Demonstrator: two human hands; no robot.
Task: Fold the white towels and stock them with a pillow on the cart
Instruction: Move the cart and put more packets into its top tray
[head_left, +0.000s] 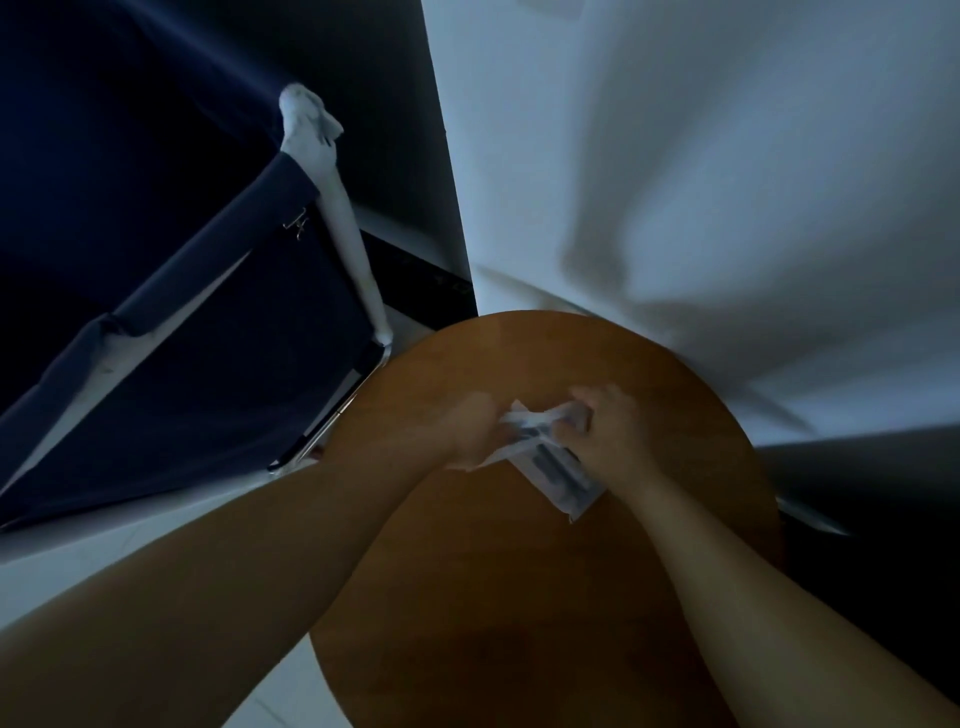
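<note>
Now the large white bed sheet (701, 156) is lying behind the round brown wooden table (545, 597). Over it, the left hand (470, 434) and the right hand (605, 431) are both pinching a small white plastic packet (550, 467); no white towel is showing.

No legible text

Dark printed bars can be made out on the small white crinkled packet (553, 465) above the round brown wooden worktop (519, 597), but they are blurred and nothing can be read.
</note>
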